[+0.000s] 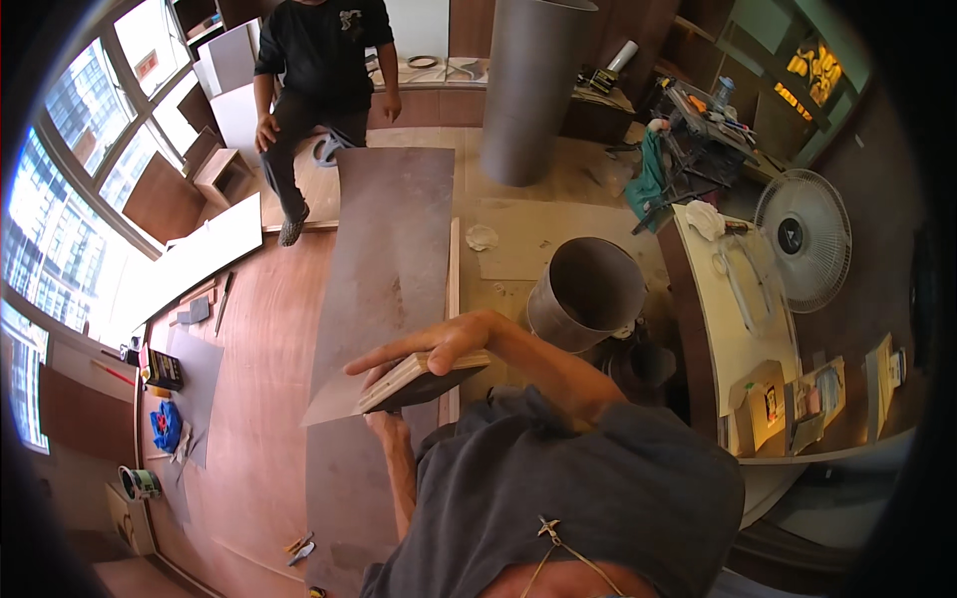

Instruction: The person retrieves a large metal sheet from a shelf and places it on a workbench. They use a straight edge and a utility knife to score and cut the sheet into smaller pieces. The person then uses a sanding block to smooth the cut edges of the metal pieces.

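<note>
In front of my chest is a small layered plywood block [394,384] with a dark face, tilted, its pale edge showing. My right hand [439,346] lies over its upper side, the index finger stretched out to the left and the thumb against the edge. From below, my left hand [389,425] grips the block; most of its fingers are hidden behind it. A thin grey-brown sheet corner [334,404] sticks out past the block's left end. Beneath runs a long grey-brown laminate sheet [384,219] on the wooden work surface [264,399].
Beyond the sheet's far end is another person [324,70]. Rolled laminate [533,90] and a grey open cylinder [588,289] stand right of the sheet. Further right is a fan [797,239]. Pliers [301,553], a blue bag [166,426] and a tin [140,483] lie leftward.
</note>
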`<state>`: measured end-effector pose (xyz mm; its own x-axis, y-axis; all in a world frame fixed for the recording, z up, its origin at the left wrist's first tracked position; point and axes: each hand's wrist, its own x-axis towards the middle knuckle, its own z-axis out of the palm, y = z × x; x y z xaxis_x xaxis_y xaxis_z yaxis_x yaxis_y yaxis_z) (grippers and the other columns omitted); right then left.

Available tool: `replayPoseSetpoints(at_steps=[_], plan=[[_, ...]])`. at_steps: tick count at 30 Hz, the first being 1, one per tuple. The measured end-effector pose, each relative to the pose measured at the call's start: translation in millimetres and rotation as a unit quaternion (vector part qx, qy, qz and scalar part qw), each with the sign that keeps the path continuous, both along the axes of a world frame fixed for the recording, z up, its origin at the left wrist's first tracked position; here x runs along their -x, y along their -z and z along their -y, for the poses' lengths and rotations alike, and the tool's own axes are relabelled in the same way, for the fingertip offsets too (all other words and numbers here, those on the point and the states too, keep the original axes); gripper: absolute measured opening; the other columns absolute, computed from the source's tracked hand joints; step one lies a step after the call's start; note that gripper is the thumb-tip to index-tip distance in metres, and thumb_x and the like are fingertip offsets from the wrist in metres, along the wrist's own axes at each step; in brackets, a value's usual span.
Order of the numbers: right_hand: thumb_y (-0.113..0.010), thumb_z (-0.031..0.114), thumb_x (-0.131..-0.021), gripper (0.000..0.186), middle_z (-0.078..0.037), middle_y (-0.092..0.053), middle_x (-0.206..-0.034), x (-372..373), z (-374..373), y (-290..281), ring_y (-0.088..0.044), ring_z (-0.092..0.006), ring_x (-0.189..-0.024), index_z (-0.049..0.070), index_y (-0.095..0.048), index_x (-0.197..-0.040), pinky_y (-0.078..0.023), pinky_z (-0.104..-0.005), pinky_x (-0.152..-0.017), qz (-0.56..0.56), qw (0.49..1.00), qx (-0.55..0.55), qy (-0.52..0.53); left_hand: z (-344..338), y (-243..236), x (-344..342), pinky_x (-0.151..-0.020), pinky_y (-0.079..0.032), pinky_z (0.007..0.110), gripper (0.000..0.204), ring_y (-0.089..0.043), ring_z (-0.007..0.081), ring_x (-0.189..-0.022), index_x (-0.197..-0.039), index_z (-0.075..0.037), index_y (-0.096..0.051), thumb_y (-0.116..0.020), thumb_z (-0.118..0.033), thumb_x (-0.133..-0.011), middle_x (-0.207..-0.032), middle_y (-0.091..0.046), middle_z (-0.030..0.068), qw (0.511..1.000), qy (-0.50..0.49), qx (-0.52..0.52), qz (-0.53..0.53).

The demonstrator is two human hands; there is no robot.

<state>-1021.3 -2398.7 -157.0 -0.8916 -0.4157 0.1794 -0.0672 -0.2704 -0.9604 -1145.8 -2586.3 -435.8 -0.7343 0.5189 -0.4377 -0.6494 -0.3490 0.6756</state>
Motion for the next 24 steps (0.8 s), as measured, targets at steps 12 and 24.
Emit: replayPoseSetpoints(at_steps=[12, 24], plan=[[-0.068, 0.061, -0.085, 0.101, -0.021, -0.05, -0.146, -75, -120, -39, -0.053, -0.0315, -0.13, 0.004, -0.028, -0.158, -0.042, -0.0382, -0.11, -0.008, 0.961, 0.108, 0.253, 20, 39, 25, -0.083, -0.061, 0.046, 0.032, -0.066, 0.0304, -0.103, -0.13, 0.0, -0.044, -0.049, -0.009, -0.1, -0.12, -0.06, 0.0164, 0.986, -0.128, 0.077, 0.069], [-0.048, 0.063, -0.1, 0.078, -0.009, -0.052, -0.142, -76, 12, 184, -0.05, -0.0186, -0.128, 0.011, -0.035, -0.157, -0.04, -0.0326, -0.109, 0.318, 0.916, 0.05, 0.24, -4, 17, 10, -0.09, -0.059, 0.046, 0.039, -0.064, 0.0296, -0.108, -0.135, -0.002, -0.043, -0.049, -0.004, -0.096, -0.122, -0.058, 0.0158, 0.987, -0.146, 0.049, 0.055]])
